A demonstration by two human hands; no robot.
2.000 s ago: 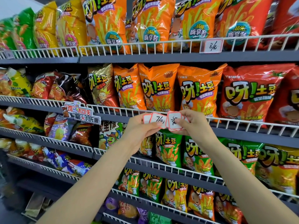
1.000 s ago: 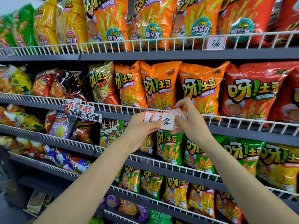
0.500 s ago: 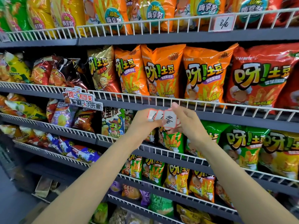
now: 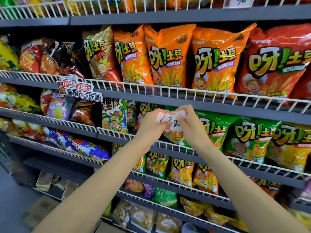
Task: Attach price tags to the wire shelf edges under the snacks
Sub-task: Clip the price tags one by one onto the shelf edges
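Holding a small fan of price tags [image 4: 170, 119] between both hands, you stand at a snack rack with the stock at chest height. Left hand [image 4: 151, 122]: fingers curled round the left part of the fan, pinching it. Right hand [image 4: 188, 122]: fingers curled, thumb and fingertips pinching the frontmost tag at its right edge, apparently separating it from the rest. Tags: white cards with red borders, rounded corners, handwritten dark marks; the front one hangs lowest, its writing too small to read. Exact count cannot be told. Target: the white wire shelf edge [image 4: 185, 95] under the orange snack bags [image 4: 168, 56], running left to right and sloping slightly down toward the right. It lies just above the tags and behind them, apart from both hands; a second wire edge [image 4: 168, 146] lies below, under the green snack bags [image 4: 252, 135]. Right hand is judged the nearer and better placed to lift the single tag to the upper rail. One tag [image 4: 239, 1] already hangs on the top rail, upper right. A promotional sign [image 4: 79, 89] clips to the rail at left.
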